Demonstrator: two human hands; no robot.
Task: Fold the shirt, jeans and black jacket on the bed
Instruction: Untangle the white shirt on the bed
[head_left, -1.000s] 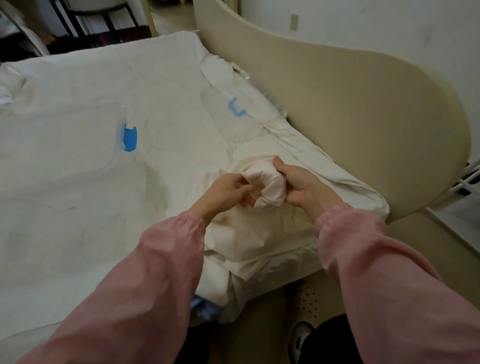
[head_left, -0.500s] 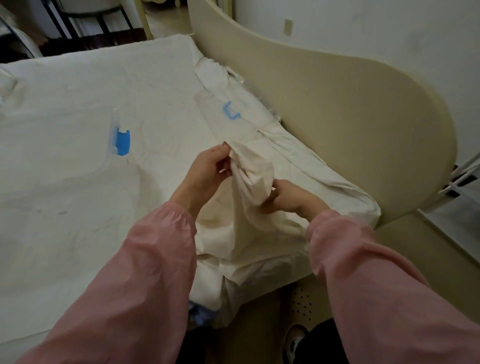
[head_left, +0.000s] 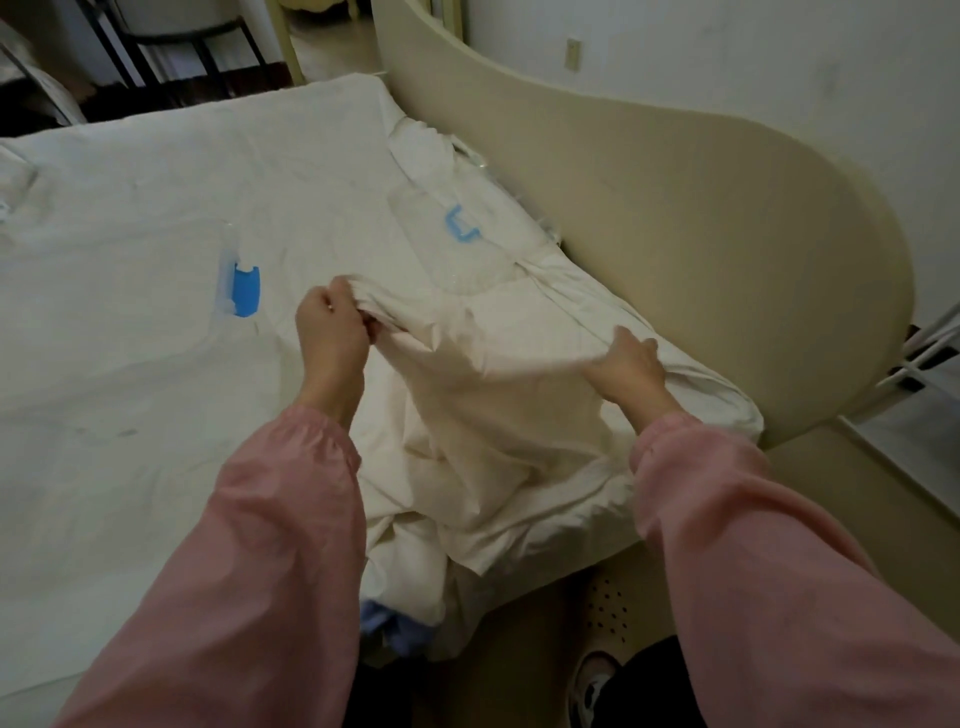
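Stretching between the two hands, the cream garment (head_left: 498, 415) sits at the near right corner of the bed (head_left: 130, 364), its upper edge pulled taut and lifted, its lower part lying crumpled on the mattress and spilling over the near edge. The left hand (head_left: 332, 332) is raised, knuckles toward the camera, fingers curled tightly round a bunched end of the cloth. The right hand (head_left: 628, 358) is lower and further right, fingers and thumb closed on the opposite end; motion blur hides the exact grip. Both forearms, in pink sleeves (head_left: 291, 519), reach forward from the bottom of the view.

Two blue clips (head_left: 244, 291) (head_left: 460, 231) lie on the white sheet, one left of the left hand, one beyond the garment. A curved cream bedboard (head_left: 701, 234) stands just right of the garment. A scrap of blue fabric (head_left: 389, 623) shows beneath the overhanging cloth. A perforated slipper (head_left: 608, 608) and a shoe (head_left: 592, 686) are on the floor below.
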